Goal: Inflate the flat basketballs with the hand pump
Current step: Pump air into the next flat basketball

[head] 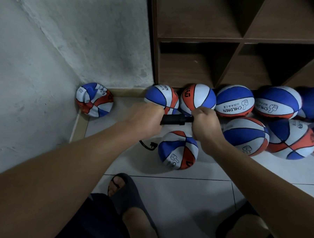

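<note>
My left hand (145, 119) gripped one end of the black pump (176, 120), fingers curled round it. My right hand (204, 122) was fisted on the other end, the handle side. The pump lay level between both hands, above the floor (174, 190). Its hose (147, 145) hung down and ended just beside a part-flat ball (178, 150) below my hands; I couldn't tell if it was plugged in. A crumpled flat ball (94, 100) sat in the wall corner, well apart. Rounder balls (234, 101) were lined along the foot of the brown shelf (243, 38). My slippered feet (127, 196) were at bottom.
</note>
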{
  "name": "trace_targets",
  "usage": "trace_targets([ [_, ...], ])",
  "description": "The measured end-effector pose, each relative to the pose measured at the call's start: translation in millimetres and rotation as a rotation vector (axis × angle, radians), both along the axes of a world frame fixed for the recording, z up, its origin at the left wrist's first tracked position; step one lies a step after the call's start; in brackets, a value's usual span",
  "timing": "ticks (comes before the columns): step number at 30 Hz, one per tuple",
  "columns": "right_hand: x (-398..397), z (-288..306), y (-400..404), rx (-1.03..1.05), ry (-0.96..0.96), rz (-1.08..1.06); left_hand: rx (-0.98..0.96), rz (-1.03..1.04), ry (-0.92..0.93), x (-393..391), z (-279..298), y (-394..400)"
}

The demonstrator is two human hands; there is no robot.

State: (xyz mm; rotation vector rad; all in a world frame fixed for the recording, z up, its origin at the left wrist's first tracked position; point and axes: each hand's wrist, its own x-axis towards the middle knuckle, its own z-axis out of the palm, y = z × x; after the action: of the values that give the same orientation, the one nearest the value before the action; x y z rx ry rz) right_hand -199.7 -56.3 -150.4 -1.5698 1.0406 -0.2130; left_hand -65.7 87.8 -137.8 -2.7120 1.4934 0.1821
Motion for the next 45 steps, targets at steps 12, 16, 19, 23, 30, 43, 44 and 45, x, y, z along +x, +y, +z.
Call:
trace_targets([
  [12, -0.6, -14.4, -7.0, 0.027, 0.029, 0.164, 0.028, 0.020, 0.125, -3.3, -0.6, 3.4],
  [16, -8.4, -7.6, -51.4, 0.075, 0.049, -0.009, 0.060, 0.076, 0.061, 21.3, 3.0, 19.7],
  [19, -16.3, -7.9, -71.7, 0.140, -0.014, -0.038, 0.087, 0.112, 0.089, 31.2, -0.8, 27.8],
  [23, -14.9, -16.0, -64.0, 0.133, -0.030, -0.067, 0.084, 0.111, 0.088, 25.7, -4.4, 24.4],
  [30, -9.7, -19.6, -26.8, 0.028, -0.019, -0.015, 0.070, 0.067, 0.117, 3.8, -1.2, 8.8],
  [43, -4.7, -29.7, 15.4, 0.001, -0.044, 0.103, 0.078, 0.055, 0.108, -12.5, -10.7, 8.2],
  [44, -3.7, -30.1, 13.7, 0.015, -0.044, 0.108, 0.072, 0.050, 0.106, -11.6, -10.1, 7.8],
  [45, -2.4, -29.7, 11.8, 0.031, -0.043, 0.123, 0.061, 0.045, 0.115, -11.0, -8.9, 7.7],
])
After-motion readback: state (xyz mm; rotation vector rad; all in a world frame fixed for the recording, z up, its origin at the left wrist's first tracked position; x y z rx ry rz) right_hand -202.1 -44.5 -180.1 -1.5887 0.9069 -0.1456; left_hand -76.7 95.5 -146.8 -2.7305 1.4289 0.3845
